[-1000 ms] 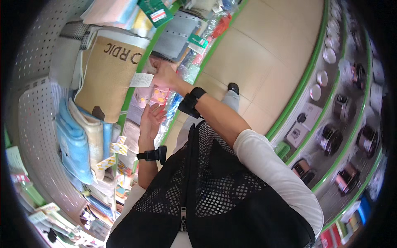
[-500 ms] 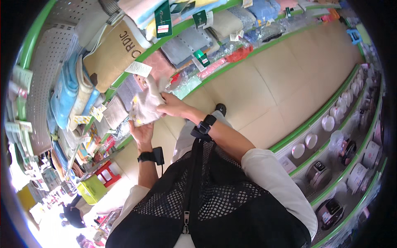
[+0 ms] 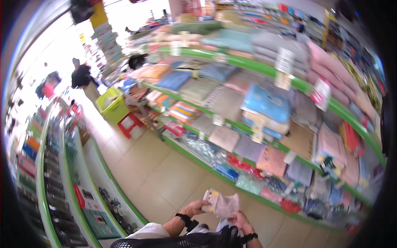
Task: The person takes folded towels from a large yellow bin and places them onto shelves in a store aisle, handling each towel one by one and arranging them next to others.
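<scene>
A pale pink towel (image 3: 226,205) with a yellow-patterned end is held out between my two hands, low in the view above the tiled floor. My left hand (image 3: 193,208) is closed on its patterned left end. At the lower right corner, my right hand (image 3: 243,222) pinches the cloth. The towel hangs slightly bunched in the middle, and motion softens its details. Nearest to it is the lower shelf, with a pink folded towel (image 3: 271,160) and other folded towels.
Green-edged shelves (image 3: 231,62) of folded towels run along the right. Curved shelves (image 3: 66,177) with boxed goods line the left. Tiled floor (image 3: 161,175) lies between them. A yellow-green bin (image 3: 111,108) sits on a red stool (image 3: 130,125), with a person (image 3: 82,76) standing beyond.
The view has swung up and round, showing the aisle and more shelving. The towel, earlier bunched close to the shelf, is now held out between both hands over the floor.
</scene>
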Motion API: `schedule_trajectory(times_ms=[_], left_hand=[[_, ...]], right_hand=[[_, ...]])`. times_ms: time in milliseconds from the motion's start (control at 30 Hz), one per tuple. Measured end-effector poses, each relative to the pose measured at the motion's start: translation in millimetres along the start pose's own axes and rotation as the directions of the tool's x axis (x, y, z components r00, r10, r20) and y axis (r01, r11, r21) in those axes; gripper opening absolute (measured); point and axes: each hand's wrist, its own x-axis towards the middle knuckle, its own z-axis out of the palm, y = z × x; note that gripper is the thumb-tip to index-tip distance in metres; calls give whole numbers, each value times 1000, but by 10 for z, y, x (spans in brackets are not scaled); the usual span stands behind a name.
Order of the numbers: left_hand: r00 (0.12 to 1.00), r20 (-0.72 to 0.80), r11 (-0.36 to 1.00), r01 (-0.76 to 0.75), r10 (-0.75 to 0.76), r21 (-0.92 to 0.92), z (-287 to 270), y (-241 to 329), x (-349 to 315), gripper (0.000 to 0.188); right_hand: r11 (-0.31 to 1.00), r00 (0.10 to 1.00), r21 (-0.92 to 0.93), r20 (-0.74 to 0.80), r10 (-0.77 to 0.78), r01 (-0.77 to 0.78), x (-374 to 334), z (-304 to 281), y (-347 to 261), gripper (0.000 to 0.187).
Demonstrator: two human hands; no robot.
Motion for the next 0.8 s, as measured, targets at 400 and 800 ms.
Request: schedule_trajectory(times_ms=[400, 800], left_hand=[[925, -154, 878, -379, 348, -292, -1928, -188, -2113, 39], [767, -278, 713, -641, 579, -284, -2880, 908, -3132, 42]], right_hand=[[849, 819, -355, 288, 497, -390, 628, 2126, 1178, 45], [754, 779, -549, 267, 567, -361, 2203, 4146, 1475, 43]])
